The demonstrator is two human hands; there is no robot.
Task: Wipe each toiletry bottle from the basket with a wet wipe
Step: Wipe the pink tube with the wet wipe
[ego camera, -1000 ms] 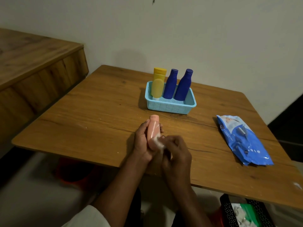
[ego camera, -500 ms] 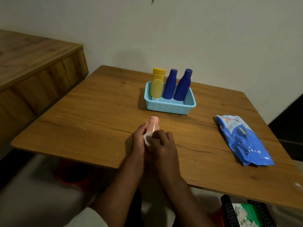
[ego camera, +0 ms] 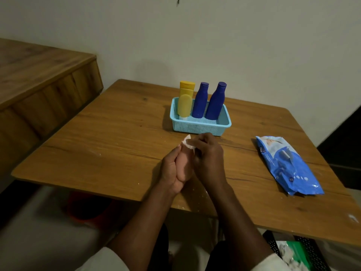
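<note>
Bottles crowd the blue basket (ego camera: 201, 127) above the frame's centre, a yellow bottle (ego camera: 185, 102) and two dark blue bottles (ego camera: 207, 101) upright, with the blue wipes pack (ego camera: 289, 165) lying well apart at right on the wooden table (ego camera: 109, 137). At centre, the left hand (ego camera: 172, 171) is wrapped around the pink bottle (ego camera: 183, 163), whose top is hidden by the right hand (ego camera: 208, 155), its fingers pinching the white wipe (ego camera: 188, 143). A second ago the wipe rubbed the bottle's lower side; now it covers the cap, which has gone from sight.
</note>
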